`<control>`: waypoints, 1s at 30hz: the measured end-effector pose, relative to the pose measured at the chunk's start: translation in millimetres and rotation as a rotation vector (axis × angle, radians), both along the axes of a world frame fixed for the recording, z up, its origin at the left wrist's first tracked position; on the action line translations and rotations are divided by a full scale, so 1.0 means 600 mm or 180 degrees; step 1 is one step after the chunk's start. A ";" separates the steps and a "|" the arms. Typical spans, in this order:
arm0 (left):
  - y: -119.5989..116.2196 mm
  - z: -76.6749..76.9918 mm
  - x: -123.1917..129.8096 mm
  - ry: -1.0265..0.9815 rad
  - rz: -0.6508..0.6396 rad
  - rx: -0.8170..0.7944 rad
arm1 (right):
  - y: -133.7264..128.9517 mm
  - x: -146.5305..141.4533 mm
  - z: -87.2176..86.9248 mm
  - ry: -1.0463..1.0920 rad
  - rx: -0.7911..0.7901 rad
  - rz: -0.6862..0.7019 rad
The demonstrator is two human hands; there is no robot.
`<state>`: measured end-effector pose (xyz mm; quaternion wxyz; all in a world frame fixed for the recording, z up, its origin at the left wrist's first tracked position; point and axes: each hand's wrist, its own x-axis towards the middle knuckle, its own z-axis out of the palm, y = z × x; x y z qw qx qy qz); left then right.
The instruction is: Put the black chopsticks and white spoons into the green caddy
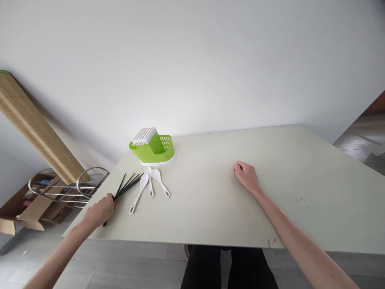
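Observation:
My left hand (100, 209) is closed around a bunch of black chopsticks (128, 186) near the table's left edge. Their tips fan out toward the spoons, and one end pokes out below my fist. Three white spoons lie just right of them: a near spoon (139, 194), a middle spoon (150, 184) and a right spoon (161, 183). Behind the spoons stands a green and white utensil holder (150, 151), with a slotted white top on its left part and a grid-walled basket on its right. My right hand (246, 175) rests on the table as a loose fist, apart from everything else; nothing shows in it.
The pale table (210, 208) backs onto a white wall (210, 68). Left of it, on the floor, are a metal rack (86, 184), open cardboard boxes (36, 214) and a leaning rolled bamboo mat (39, 128). Dark smudges mark the tabletop's right side.

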<state>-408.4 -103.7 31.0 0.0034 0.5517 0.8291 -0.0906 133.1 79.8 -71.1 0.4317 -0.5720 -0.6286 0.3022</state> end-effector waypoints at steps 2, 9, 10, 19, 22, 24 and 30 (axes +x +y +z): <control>-0.003 -0.007 0.003 0.0086 0.0117 -0.0059 | 0.000 0.000 -0.001 -0.0001 -0.0008 0.0008; -0.008 -0.005 0.006 0.0043 0.0416 0.0076 | 0.001 0.001 -0.001 -0.0041 -0.0023 0.0025; -0.008 -0.002 0.009 0.0008 0.0437 0.0138 | 0.001 0.000 -0.001 -0.0048 -0.0026 0.0024; 0.008 0.045 0.153 -0.0718 -0.0041 0.1216 | 0.001 0.001 -0.003 -0.0057 -0.0033 0.0031; 0.021 0.046 0.231 -0.1117 -0.0321 0.1116 | 0.001 0.001 -0.004 -0.0053 -0.0031 0.0028; 0.033 0.034 0.281 -0.1365 -0.0579 0.0933 | 0.001 0.002 -0.004 -0.0046 -0.0018 0.0019; 0.079 -0.021 0.414 -0.1166 -0.0995 0.0221 | 0.005 0.003 -0.003 -0.0010 0.0037 0.0004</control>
